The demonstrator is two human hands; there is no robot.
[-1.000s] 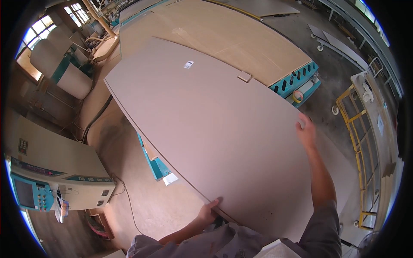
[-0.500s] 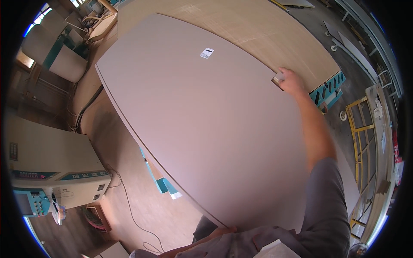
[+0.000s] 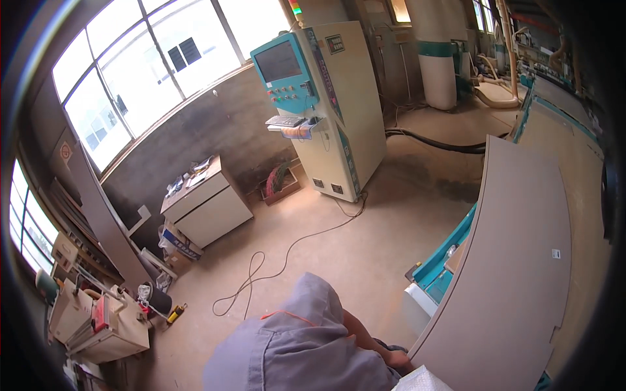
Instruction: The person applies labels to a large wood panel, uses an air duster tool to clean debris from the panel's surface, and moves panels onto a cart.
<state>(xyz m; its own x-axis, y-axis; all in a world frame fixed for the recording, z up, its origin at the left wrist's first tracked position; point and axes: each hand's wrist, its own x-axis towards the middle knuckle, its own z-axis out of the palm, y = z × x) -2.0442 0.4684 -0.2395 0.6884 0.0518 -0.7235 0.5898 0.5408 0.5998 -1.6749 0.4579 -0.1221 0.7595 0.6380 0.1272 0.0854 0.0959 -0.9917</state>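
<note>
A large flat grey-brown panel (image 3: 508,260) lies at the right, with a small white label (image 3: 555,254) on its face and a small notch in its far right edge. My left hand (image 3: 399,360) is at the panel's near left edge, closed on it, with the fingers partly hidden. The left forearm comes out of a grey sleeve (image 3: 287,345) at the bottom of the view. My right hand is out of view. Beneath the panel, part of a teal machine frame (image 3: 450,260) shows.
A cream control cabinet (image 3: 352,111) with a teal screen panel stands ahead. Left of it is a white drawer cabinet (image 3: 208,215) with papers on top. A cable (image 3: 287,260) loops over the floor. A cart with tools (image 3: 104,319) stands at the far left, below windows (image 3: 163,58).
My view has swung left, towards the control cabinet and windows. The right hand, earlier at the panel's notch, has left the view. My left hand stays at the panel's near edge.
</note>
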